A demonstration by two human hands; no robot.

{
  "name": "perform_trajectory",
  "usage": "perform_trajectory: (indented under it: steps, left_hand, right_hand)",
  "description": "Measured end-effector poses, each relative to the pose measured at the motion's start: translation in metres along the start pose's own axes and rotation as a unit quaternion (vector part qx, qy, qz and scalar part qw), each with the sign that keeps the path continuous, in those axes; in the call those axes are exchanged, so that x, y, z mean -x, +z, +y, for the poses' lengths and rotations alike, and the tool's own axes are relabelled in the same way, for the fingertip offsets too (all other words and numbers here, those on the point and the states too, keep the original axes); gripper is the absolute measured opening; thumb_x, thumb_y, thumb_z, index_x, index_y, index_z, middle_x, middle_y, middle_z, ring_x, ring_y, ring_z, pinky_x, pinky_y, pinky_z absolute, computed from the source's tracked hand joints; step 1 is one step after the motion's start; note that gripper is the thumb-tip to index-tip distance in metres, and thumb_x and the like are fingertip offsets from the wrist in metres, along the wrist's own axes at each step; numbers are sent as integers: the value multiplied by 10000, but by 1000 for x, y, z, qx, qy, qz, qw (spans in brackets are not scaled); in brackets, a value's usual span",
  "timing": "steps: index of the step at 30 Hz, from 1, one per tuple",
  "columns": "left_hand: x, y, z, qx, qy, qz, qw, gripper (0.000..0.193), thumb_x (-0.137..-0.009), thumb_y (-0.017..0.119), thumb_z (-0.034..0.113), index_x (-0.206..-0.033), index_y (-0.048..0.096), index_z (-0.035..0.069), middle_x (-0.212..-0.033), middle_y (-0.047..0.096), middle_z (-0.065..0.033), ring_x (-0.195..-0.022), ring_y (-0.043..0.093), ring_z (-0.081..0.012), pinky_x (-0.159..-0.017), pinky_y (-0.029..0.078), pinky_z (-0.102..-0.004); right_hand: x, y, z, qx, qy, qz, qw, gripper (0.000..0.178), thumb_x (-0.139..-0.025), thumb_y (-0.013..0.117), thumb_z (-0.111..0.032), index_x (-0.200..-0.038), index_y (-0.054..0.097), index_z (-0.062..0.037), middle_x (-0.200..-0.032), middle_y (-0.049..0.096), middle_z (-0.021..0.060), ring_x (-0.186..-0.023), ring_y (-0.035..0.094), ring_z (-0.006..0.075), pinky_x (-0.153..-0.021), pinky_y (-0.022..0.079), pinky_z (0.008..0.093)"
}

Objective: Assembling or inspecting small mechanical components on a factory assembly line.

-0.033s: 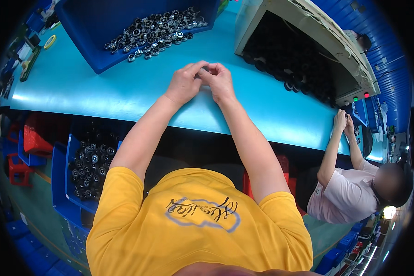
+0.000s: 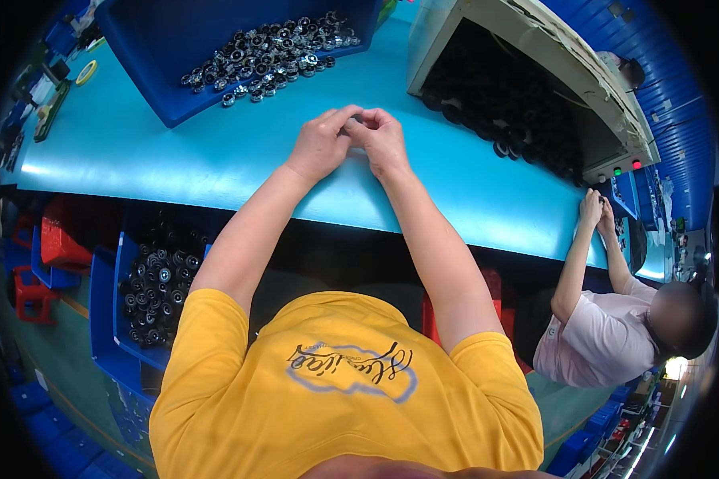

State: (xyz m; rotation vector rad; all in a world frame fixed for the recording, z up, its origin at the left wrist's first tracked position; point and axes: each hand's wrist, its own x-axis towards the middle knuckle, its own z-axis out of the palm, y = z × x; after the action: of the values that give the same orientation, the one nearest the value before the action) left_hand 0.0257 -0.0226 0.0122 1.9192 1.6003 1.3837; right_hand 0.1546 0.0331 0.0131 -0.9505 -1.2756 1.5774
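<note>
My left hand (image 2: 321,145) and my right hand (image 2: 382,142) meet over the turquoise table (image 2: 208,164), fingertips together. Between them they pinch a small dark part (image 2: 355,120), mostly hidden by the fingers, so its kind does not show. Beyond the hands, a tilted blue bin (image 2: 156,76) lies with its low side toward me. Many small shiny metal-and-black round parts (image 2: 268,60) have spilled into a heap at its mouth. To the right, black ring-shaped parts (image 2: 507,132) are piled inside and before the opening of a pale box-like machine (image 2: 423,56).
Red and green buttons (image 2: 627,168) sit on the machine's near corner. At the right a co-worker (image 2: 599,335) works with both hands at the table. Below the table's left edge, a blue crate (image 2: 108,319) holds black wheel-like parts (image 2: 160,283). A yellow tape roll (image 2: 87,73) lies far left.
</note>
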Motion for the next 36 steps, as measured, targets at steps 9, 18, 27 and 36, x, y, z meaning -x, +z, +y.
perform_trajectory:
  steps: [9,18,27,36]
  left_hand:
    - [-4,-9,7,300,-78,-46,950,429,-875,709,40,-1284,581,64,-1009,647,14,-879,618,-68,-742,527,-232]
    - [-4,-20,4,315,-149,-88,933,356,-947,589,97,-1302,584,83,-969,633,-25,-781,575,-70,-688,518,-242]
    - [-8,-16,-3,347,-212,-74,911,325,-1005,497,77,-1318,581,61,-874,610,-10,-644,544,-58,-572,524,-235]
    - [-3,-16,10,263,-93,-69,958,533,-874,747,152,-1351,518,87,-1079,626,-23,-962,617,-107,-814,533,-263]
  right_hand:
    - [-1,-22,-10,-232,102,-150,956,286,-939,700,-261,-1082,625,-24,-974,667,48,-844,641,110,-731,550,258]
    - [0,-17,-13,-150,16,-113,982,266,-901,724,-116,-1105,619,20,-1031,680,99,-909,677,178,-832,577,327]
    - [-3,-9,4,-1,-59,-50,997,190,-916,694,-77,-1075,627,4,-984,689,85,-866,665,147,-751,553,271]
    - [-1,-19,-11,-198,49,-121,971,279,-957,671,-220,-1095,608,14,-976,681,85,-830,661,147,-716,546,280]
